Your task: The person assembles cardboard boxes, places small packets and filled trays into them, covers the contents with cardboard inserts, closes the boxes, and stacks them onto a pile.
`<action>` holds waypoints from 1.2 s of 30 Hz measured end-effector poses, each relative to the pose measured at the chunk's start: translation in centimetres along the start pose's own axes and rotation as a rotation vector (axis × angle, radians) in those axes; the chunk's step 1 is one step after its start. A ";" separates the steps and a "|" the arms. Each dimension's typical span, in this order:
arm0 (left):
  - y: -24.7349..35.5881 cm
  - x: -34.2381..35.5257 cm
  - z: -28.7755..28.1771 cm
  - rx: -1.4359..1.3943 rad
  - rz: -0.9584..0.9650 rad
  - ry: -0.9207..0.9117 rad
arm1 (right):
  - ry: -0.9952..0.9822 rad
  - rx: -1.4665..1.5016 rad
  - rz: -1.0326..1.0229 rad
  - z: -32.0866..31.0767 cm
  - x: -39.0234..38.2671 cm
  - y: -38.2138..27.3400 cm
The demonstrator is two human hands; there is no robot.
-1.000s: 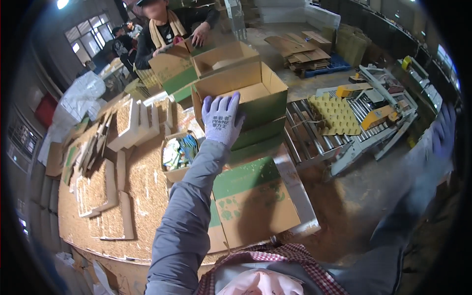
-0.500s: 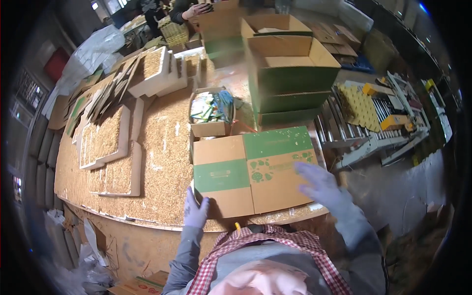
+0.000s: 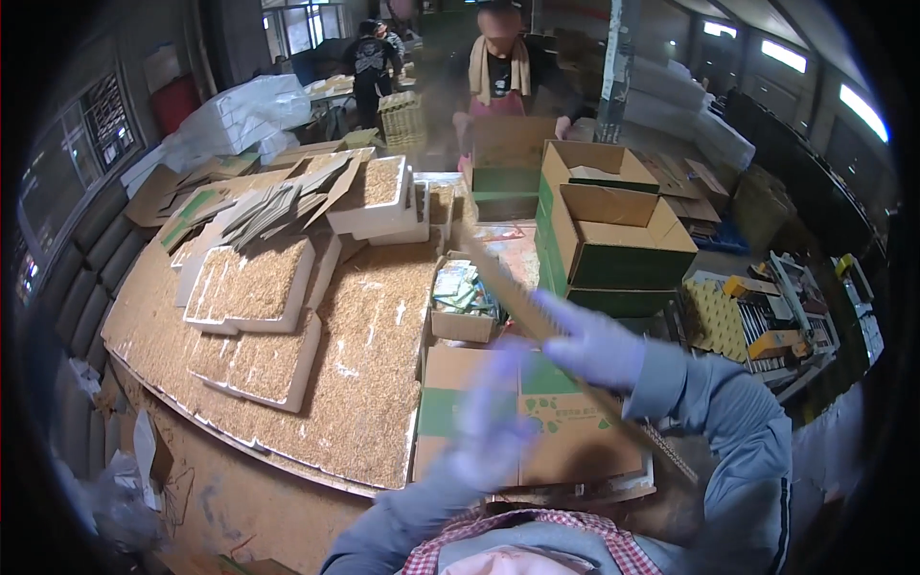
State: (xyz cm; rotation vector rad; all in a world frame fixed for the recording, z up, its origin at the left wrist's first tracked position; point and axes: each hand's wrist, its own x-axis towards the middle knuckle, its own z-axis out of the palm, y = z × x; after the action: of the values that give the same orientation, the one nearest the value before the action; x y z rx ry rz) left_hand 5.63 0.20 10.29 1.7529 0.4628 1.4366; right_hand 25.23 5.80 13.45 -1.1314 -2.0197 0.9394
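A flattened cardboard carton point(image 3: 634, 414), seen almost edge-on, is raised on a slant above the table. My right hand point(image 3: 599, 343) grips its upper part, with fingers curled over the edge. My left hand point(image 3: 494, 407) hovers to the left of it, smeared by motion, so its fingers cannot be made out. Beneath both hands lies another flat brown and green carton point(image 3: 585, 450) at the table's near edge. Just beyond it stands a small open box point(image 3: 462, 327) filled with colourful packets point(image 3: 465, 289).
Grain-like bits cover the table point(image 3: 369, 383) at left, along with white foam trays point(image 3: 307, 359) and cardboard pieces point(image 3: 278, 211). Open green-brown cartons point(image 3: 628, 264) are stacked at far right. A co-worker point(image 3: 503, 81) holds a carton point(image 3: 517, 158) opposite. A roller conveyor point(image 3: 786, 321) stands right.
My right hand has moved up and left and now holds up a flattened carton. My left hand has left the table's near edge and risen rightward. The view has tilted up, showing the co-worker.
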 end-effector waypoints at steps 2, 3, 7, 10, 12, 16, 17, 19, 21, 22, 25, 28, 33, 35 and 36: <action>-0.6 1.2 5.1 0.563 0.474 -0.478 | 0.023 0.221 0.184 -1.5 2.6 -0.2; -3.2 0.0 7.8 0.540 0.458 -0.435 | 0.015 0.218 0.167 -1.8 2.6 -0.3; -5.2 -0.5 9.7 0.446 0.549 -0.242 | 0.278 0.331 0.477 -9.0 -2.6 7.4; -0.9 5.4 3.4 0.710 0.497 -0.261 | -0.048 -0.204 0.479 -11.7 -3.3 3.3; -2.7 9.0 -0.3 0.892 0.328 -0.174 | -0.299 -0.256 0.296 -11.4 -4.6 4.5; -10.2 5.7 -4.1 1.299 0.336 -0.544 | -0.579 -0.439 -0.063 -5.4 -4.4 -3.2; -8.6 7.4 -3.9 1.338 0.474 -0.332 | -0.491 -0.418 0.116 -4.2 -2.5 -0.1; -6.7 9.6 -5.6 1.291 0.260 -0.097 | -0.334 -0.791 0.094 -0.2 -2.4 2.4; -2.0 9.5 -3.6 1.027 -0.569 -0.567 | 0.344 -0.875 -0.586 0.2 -3.3 4.5; -3.0 5.8 -3.8 0.979 -0.330 -0.629 | 0.455 -0.970 -0.469 -0.4 -4.0 5.7; -3.6 -2.6 -3.7 0.857 -0.079 -0.419 | 0.712 -0.194 0.174 0.5 -7.8 6.9; -4.4 -5.1 -2.2 0.462 -0.193 -0.182 | 0.189 0.682 0.589 -2.2 -10.2 5.5; -5.8 -2.2 -5.8 -0.692 -0.740 0.388 | 0.338 0.489 0.332 1.8 -11.0 6.9; -6.0 -0.8 -7.4 -0.609 -0.609 0.430 | 0.417 0.099 0.363 1.6 -16.2 16.1; -5.3 0.0 -8.0 -0.490 -0.498 0.469 | 0.345 -0.160 0.494 1.4 -19.1 22.5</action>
State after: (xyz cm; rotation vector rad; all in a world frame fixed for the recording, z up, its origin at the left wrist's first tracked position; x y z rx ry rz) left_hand -0.76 6.26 6.45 0.8340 0.6674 1.4281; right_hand 42.09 -3.07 -9.16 -1.7978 -1.5848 0.7471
